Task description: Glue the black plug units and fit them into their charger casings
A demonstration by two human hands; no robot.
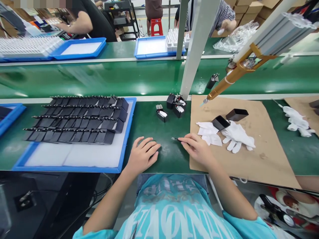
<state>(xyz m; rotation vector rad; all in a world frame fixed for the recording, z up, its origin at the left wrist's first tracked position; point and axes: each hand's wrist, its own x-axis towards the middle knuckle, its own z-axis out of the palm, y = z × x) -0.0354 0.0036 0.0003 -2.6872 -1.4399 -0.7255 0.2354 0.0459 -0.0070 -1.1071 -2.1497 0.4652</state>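
My left hand [143, 154] lies flat on the green bench with its fingers spread and nothing in it. My right hand [196, 148] rests at the edge of a brown cardboard sheet [249, 159], fingers closed on small dark tweezers [175, 139] whose tip points left. Beyond my hands lie a few small black housings with wires [174, 105]. To the left a blue tray [74, 159] holds rows of several black parts [79, 119].
White gloves [233, 134] and two black open cases [229, 119] lie on the cardboard. A brass-coloured dispenser nozzle [224, 84] hangs on an arm from the upper right. A white post [196, 46] stands behind. Other people work across the green conveyor, with blue trays [79, 49].
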